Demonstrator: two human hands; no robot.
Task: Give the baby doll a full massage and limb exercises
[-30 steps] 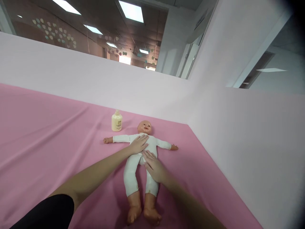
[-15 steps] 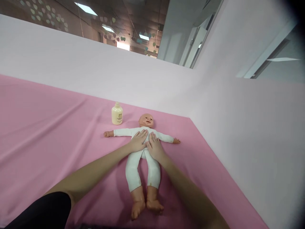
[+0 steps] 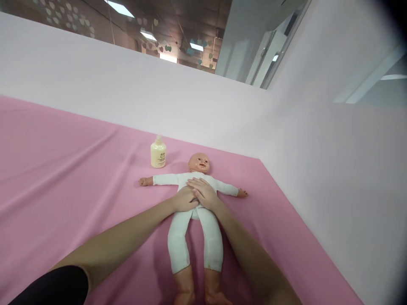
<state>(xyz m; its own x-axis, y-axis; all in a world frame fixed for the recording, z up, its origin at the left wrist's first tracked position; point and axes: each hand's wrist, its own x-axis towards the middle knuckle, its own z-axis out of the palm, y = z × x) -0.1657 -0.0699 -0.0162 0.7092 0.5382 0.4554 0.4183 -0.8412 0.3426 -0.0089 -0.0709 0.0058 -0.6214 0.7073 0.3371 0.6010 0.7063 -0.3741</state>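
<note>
A baby doll (image 3: pixel 180 242) in a white suit lies on its back, arms spread, its head at the far end. My left hand (image 3: pixel 184 199) rests flat on the left side of the doll's belly, with its fingers partly covered. Stretched out across the doll's chest, my right hand (image 3: pixel 204 192) overlaps the fingers of my left hand. Neither hand grips anything. Both palms are hidden from sight.
A pale yellow pump bottle (image 3: pixel 158 154) stands left of the doll's head. Pink cloth (image 3: pixel 79 169) covers the table, with folds at the left. A white wall (image 3: pixel 127 89) runs behind it, below a window or mirror (image 3: pixel 178 29); another wall rises at the right.
My right hand has moved left and its fingers now lie over my left hand. My left hand has slid slightly down the doll's torso. The view has shifted a little.
</note>
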